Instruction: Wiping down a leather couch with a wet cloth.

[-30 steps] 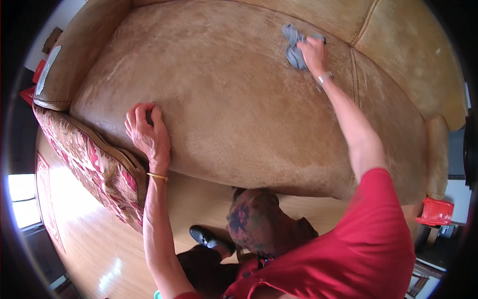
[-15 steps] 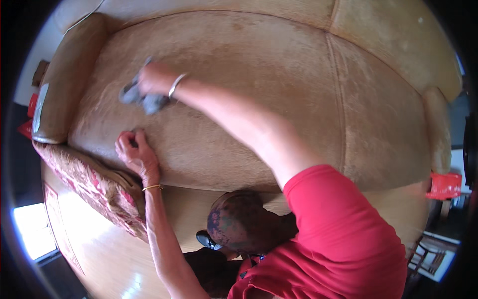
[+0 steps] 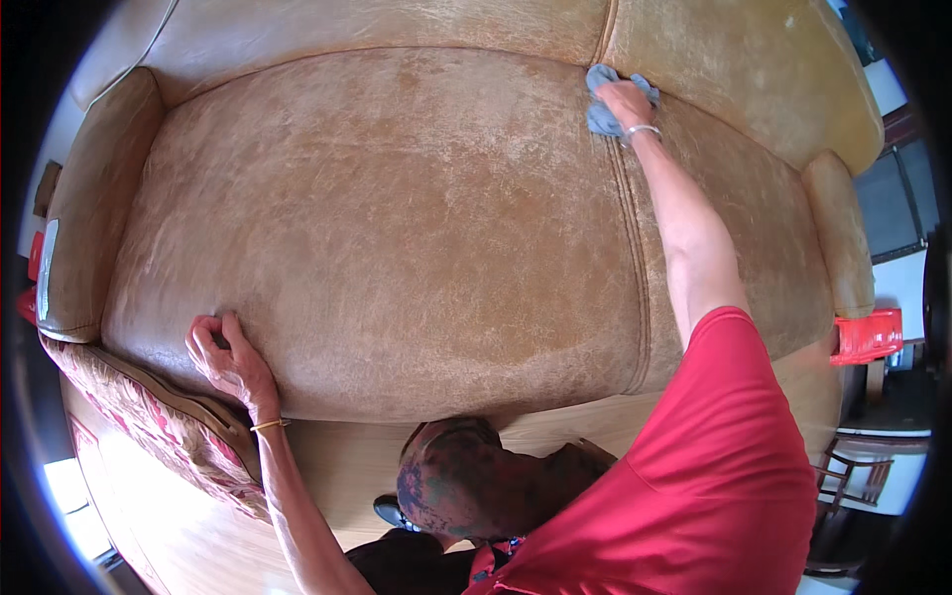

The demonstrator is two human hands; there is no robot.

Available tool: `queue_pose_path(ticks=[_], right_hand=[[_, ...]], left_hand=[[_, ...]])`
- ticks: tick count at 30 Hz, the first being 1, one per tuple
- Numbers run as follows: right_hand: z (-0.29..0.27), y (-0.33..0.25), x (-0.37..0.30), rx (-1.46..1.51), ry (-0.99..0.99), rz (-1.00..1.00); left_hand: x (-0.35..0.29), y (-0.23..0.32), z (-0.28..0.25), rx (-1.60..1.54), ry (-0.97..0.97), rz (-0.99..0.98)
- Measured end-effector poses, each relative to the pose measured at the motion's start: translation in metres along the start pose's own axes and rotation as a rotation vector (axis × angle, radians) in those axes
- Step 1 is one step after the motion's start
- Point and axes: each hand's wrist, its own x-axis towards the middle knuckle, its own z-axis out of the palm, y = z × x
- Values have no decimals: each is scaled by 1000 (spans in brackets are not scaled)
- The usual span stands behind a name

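A worn brown leather sofa seat (image 3: pixel 416 238) spreads out before me. At its back edge, beside the stitched seam, my right hand (image 3: pixel 626 103) presses a bunched grey-blue cloth (image 3: pixel 604 120) against the leather, with its fingers closed around it. A silvery bangle circles that wrist. My left hand (image 3: pixel 233 367) leans on the front left of the seat with its fingers curled in, and no object shows in it. A thin yellow bracelet (image 3: pixel 270 424) is on the left wrist.
Left and right armrests (image 3: pixel 104 198) (image 3: pixel 839 233) bound the sofa, and a backrest (image 3: pixel 397 25) rises behind. A patterned cushion (image 3: pixel 164 421) leans at the front left. Red plastic stools (image 3: pixel 868 337) stand at the right. Wooden flooring (image 3: pixel 347 476) lies below.
My right hand has swept the cloth from the left part of the seat to the far right, up to the backrest. My left hand stays on the seat's front left. The view has shifted slightly.
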Motion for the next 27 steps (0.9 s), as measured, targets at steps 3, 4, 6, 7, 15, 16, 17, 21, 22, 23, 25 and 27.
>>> queue_pose_path(ticks=[3, 4, 6, 7, 15, 16, 17, 21, 22, 23, 25, 27], right_hand=[[29, -35, 10, 217, -120, -65], [35, -46, 12, 167, -71, -144], [53, -92, -5, 206, -138, -249], [48, -115, -25, 265, -229, -263], [85, -167, -71, 220, 41, -896], [71, -173, -62, 103, -470, -690], [58, -170, -61, 114, -479, -693], [9, -109, -22, 199, -510, -342], [-1, -92, -16, 140, -456, -282], [-13, -75, -9, 83, -399, -225], [-29, -3, 17, -84, -237, -204], [-48, 65, 29, -263, -156, -138]], left_hand=[[-2, 3, 9, 1, 8, -4], [-4, 6, 16, -21, 2, -1], [-1, -2, 4, 4, 23, 5], [-1, -5, 2, 5, 24, 5], [-2, -3, 7, -84, -13, -39], [-2, -5, 3, -71, -13, -38], [-3, -9, 0, -67, -13, -29], [-2, -4, 3, -46, -25, -66], [-3, -4, 4, -41, -29, -68], [-3, -4, 2, -44, -19, -67], [-3, 0, 8, -61, -12, -72], [-2, 0, 7, -80, -16, -37]])
